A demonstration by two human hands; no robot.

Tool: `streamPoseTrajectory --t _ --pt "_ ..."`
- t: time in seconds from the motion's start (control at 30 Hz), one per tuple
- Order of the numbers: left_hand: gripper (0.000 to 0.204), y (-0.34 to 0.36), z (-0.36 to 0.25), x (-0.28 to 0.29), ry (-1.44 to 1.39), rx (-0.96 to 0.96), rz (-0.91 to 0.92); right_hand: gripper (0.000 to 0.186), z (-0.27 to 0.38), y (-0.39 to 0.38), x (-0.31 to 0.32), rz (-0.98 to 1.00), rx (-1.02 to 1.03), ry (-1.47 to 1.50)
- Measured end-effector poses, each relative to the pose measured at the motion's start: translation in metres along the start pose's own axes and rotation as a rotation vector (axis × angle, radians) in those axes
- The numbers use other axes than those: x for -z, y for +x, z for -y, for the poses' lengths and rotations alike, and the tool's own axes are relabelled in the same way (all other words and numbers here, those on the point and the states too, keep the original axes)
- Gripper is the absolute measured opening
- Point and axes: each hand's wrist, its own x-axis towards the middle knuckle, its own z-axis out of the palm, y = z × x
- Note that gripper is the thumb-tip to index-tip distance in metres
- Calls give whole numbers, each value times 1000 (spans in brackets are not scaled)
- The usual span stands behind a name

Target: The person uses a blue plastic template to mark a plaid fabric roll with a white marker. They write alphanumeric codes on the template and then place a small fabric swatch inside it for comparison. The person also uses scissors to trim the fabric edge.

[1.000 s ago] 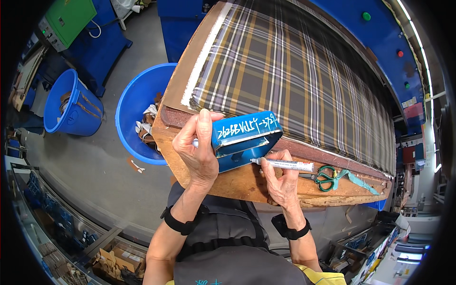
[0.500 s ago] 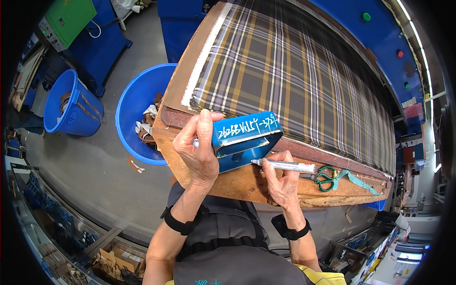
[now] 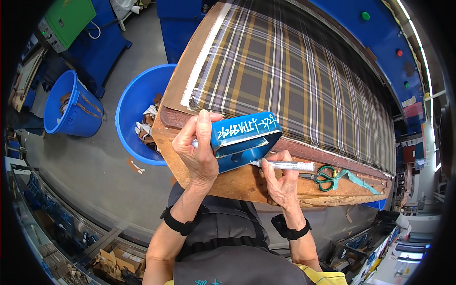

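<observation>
A person's left hand [image 3: 199, 154] clamps the left end of a hollow blue block [image 3: 247, 130], held tilted above the near edge of a wooden table [image 3: 232, 185], white handwriting across its upper face. The right hand [image 3: 283, 183], apart from the left, pinches a white marker [image 3: 290, 166] between thumb and fingers, its tip pointing left at the block's lower part; whether tip and surface touch cannot be told. Just right of the marker lie green-handled scissors [image 3: 326, 179] and a strip of teal cloth [image 3: 360, 181], both at the table's near side. Plaid fabric [image 3: 285, 71] in brown, gold and white spreads over the far side. On the floor to the left stand a large blue tub [image 3: 125, 118] with scraps inside and, farther left, a blue bin [image 3: 66, 121]. Black bands [image 3: 180, 223] circle both wrists.
</observation>
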Motion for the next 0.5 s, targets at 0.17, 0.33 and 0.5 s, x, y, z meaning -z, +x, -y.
streamPoseTrajectory --t 0.17,0.33,0.5 --pt "35 0 -3 -1 5 -7 -12 14 0 0 0 -54 37 23" --pt "35 0 -2 -1 6 1 -10 13 -2 0 0 -55 50 14" --pt "35 0 -3 -1 3 6 -11 13 -1 -1 0 -64 41 39"
